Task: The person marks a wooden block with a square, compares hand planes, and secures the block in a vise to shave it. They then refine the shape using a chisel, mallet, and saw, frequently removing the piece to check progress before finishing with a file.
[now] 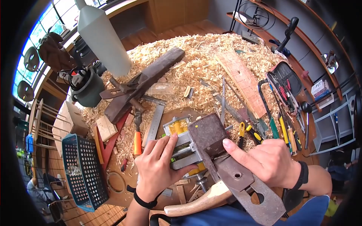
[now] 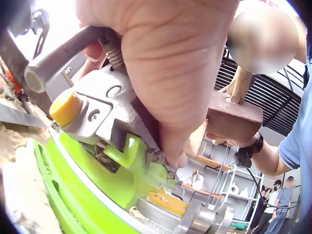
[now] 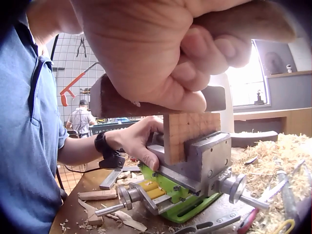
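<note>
Head view: right hand (image 1: 269, 162) grips the wooden plane (image 1: 206, 132) around 5 o'clock, left hand (image 1: 155, 164) rests loose-fingered on the vise (image 1: 184, 140). Looks like lining-up tbh; next stroke probably wants it level on the clamped board (image 3: 195, 131).

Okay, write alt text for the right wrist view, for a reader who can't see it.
Close up, a right hand grips a dark wooden hand plane over an upright, grid-marked board clamped in a metal vise with a green base. The left hand rests against the vise; wood shavings cover part of the worktable.
</note>
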`<control>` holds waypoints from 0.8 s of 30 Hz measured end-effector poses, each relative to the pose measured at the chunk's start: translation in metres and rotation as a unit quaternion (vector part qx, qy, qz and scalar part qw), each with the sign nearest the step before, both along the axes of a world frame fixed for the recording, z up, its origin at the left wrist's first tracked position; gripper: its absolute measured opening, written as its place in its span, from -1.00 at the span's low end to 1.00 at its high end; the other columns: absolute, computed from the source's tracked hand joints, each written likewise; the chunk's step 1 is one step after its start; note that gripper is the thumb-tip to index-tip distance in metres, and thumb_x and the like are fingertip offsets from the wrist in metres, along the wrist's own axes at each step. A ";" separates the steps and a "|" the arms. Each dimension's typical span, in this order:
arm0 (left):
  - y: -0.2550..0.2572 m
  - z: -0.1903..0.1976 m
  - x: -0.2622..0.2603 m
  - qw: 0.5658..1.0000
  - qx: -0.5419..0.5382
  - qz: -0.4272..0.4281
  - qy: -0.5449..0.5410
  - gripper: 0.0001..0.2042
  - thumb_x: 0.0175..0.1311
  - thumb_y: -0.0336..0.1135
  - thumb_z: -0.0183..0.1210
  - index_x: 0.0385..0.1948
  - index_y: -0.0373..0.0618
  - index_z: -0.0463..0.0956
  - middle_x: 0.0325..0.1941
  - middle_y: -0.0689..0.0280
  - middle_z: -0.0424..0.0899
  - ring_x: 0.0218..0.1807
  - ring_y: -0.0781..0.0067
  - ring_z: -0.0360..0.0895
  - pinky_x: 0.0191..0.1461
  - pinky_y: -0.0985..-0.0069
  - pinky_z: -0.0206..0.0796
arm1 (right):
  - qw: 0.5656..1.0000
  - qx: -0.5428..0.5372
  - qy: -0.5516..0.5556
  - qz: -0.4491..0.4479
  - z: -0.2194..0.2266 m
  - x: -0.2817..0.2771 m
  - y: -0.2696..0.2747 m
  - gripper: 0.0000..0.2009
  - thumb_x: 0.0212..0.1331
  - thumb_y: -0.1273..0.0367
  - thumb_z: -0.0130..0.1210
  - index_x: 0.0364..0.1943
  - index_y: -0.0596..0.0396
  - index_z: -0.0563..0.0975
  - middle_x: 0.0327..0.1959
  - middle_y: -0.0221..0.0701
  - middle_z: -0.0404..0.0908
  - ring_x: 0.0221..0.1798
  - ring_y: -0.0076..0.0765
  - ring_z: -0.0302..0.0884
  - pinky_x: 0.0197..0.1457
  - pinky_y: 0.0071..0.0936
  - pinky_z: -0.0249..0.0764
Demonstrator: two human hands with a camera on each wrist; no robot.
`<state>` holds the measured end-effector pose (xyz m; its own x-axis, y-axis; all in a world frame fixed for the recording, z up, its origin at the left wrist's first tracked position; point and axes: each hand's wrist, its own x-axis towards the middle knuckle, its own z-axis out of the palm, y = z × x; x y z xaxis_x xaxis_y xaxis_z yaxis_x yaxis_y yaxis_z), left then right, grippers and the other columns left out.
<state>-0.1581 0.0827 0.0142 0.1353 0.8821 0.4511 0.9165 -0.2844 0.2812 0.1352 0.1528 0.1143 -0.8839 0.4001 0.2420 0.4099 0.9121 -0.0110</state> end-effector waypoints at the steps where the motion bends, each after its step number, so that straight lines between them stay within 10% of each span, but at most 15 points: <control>1: 0.000 0.000 0.000 1.000 0.000 0.000 0.001 -0.13 -0.16 0.27 0.63 0.18 -0.18 0.70 -0.02 0.28 0.77 -0.11 0.25 0.69 -0.17 0.36 0.57 | 1.000 0.000 0.001 0.000 0.000 0.000 0.000 -0.29 0.03 0.35 0.21 0.42 0.17 0.60 -0.69 -0.64 0.23 -0.70 -0.57 0.33 -0.59 -0.45 0.28; 24: -0.002 0.011 0.005 0.999 -0.040 0.016 -0.009 -0.19 -0.23 0.07 0.71 0.15 -0.17 0.72 0.01 0.19 0.78 -0.06 0.15 0.74 -0.05 0.26 0.61 | 1.000 -0.001 -0.004 -0.009 0.003 0.006 -0.008 -0.31 -0.05 0.39 0.23 0.35 0.14 0.67 -0.70 -0.68 0.16 -0.71 -0.65 0.27 -0.62 -0.48 0.18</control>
<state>-0.1530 0.0810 0.0255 0.0988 0.9190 0.3816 0.9198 -0.2307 0.3175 0.1409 0.1448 0.1173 -0.8788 0.4160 0.2338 0.4260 0.9047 -0.0085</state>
